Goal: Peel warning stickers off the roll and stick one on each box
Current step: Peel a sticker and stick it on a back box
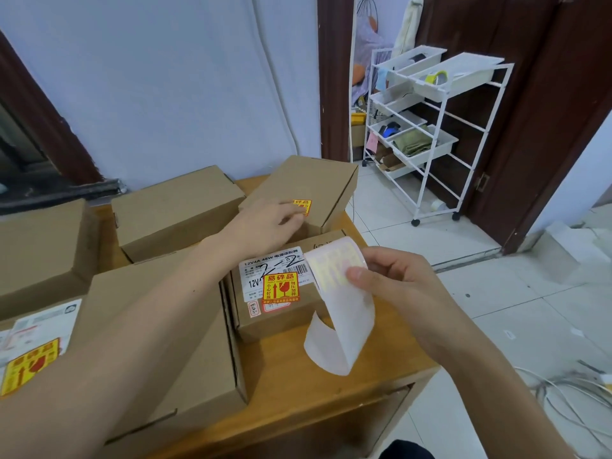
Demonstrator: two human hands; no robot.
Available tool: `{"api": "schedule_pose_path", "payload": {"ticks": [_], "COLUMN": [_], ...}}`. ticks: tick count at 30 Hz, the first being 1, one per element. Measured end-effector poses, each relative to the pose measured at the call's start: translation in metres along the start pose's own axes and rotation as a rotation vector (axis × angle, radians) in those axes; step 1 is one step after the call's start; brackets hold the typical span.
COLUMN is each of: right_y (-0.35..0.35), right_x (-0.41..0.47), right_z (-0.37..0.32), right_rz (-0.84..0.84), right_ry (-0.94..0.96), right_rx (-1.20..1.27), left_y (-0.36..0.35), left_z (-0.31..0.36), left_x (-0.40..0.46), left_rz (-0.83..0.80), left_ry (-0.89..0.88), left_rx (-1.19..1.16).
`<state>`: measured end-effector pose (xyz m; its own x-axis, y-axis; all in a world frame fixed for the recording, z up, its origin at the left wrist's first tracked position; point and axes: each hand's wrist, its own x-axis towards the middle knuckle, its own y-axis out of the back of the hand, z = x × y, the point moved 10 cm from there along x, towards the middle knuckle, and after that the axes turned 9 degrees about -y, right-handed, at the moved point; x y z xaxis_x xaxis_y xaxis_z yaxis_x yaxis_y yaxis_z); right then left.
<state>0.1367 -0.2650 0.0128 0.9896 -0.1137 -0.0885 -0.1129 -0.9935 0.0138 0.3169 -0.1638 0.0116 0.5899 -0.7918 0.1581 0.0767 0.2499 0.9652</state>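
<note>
Several brown cardboard boxes crowd a wooden table (331, 389). My left hand (268, 223) reaches to the far right box (318, 183) and its fingers press on a red and yellow warning sticker (304, 206) on the lid. My right hand (394, 279) grips the sticker roll (334, 263), from which a strip of bare backing paper (344, 329) curls down. Beneath the roll, a small labelled box (275, 313) carries a warning sticker (280, 288). The box at the near left (39, 276) bears another sticker (29, 366).
Two plain boxes lie at the far middle (175, 210) and under my left forearm (198, 359). A white wheeled rack (437, 127) with trays stands on the tiled floor to the right. White cables (569, 392) trail at the lower right.
</note>
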Motion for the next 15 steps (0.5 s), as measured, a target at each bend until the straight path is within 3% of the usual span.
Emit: {"api": "schedule_pose_path", "payload": {"ticks": [3, 6, 8, 10, 15], "right_y": [0.003, -0.003, -0.012, -0.022, -0.048], "right_x": [-0.009, -0.02, -0.026, -0.032, -0.046], "right_z": [-0.006, -0.016, -0.021, -0.026, -0.031], "right_rz": [0.025, 0.016, -0.005, -0.023, -0.073], "right_ry": [0.006, 0.019, 0.031, 0.036, 0.023], "right_rx": [0.004, 0.003, -0.011, -0.026, -0.09], "left_y": [0.043, 0.036, 0.028, 0.036, 0.052], "left_z": [0.035, 0.072, 0.097, 0.104, 0.107], "left_x": [-0.035, -0.078, -0.101, -0.118, -0.152], "left_rz": [0.169, -0.03, -0.103, 0.001, 0.199], "left_ry": [0.077, 0.129, 0.084, 0.059, 0.041], "left_rx": [-0.287, -0.714, -0.87, -0.892, -0.685]}}
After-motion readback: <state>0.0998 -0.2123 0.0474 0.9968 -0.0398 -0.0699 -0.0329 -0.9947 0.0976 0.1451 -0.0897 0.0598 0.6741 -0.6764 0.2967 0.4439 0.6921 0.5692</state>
